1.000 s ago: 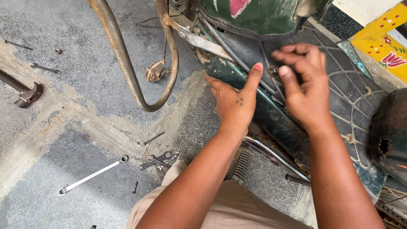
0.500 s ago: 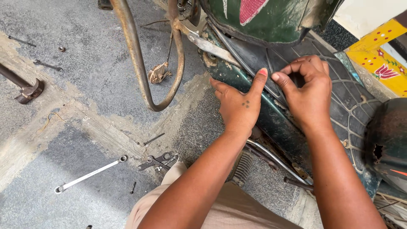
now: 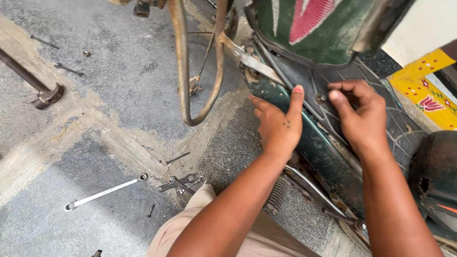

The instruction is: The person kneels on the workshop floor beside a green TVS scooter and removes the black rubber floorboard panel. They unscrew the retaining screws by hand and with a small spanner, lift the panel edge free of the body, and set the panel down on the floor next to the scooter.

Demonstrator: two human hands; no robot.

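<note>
My left hand (image 3: 278,124) rests against the dark green edge of a scooter's floorboard (image 3: 304,143), fingers spread, thumb pointing up along the rim. My right hand (image 3: 359,112) sits on the black ribbed floor mat (image 3: 404,128), its thumb and fingertips pinched close beside a small round bolt (image 3: 320,98) in the floorboard. Whether the fingers hold anything small is hidden. The green front shield with a red patch (image 3: 309,24) rises just above both hands.
A rusty curved metal bar (image 3: 183,81) hangs left of the hands. On the concrete floor lie a long silver ring spanner (image 3: 104,192), pliers (image 3: 181,182), a few loose bolts and a dark rod with a foot (image 3: 45,95). A yellow painted panel (image 3: 428,90) stands at right.
The view has shifted so the scooter sits lower and nearer. My right hand's fingers have drawn in toward the bolt; my left hand stays on the floorboard edge.
</note>
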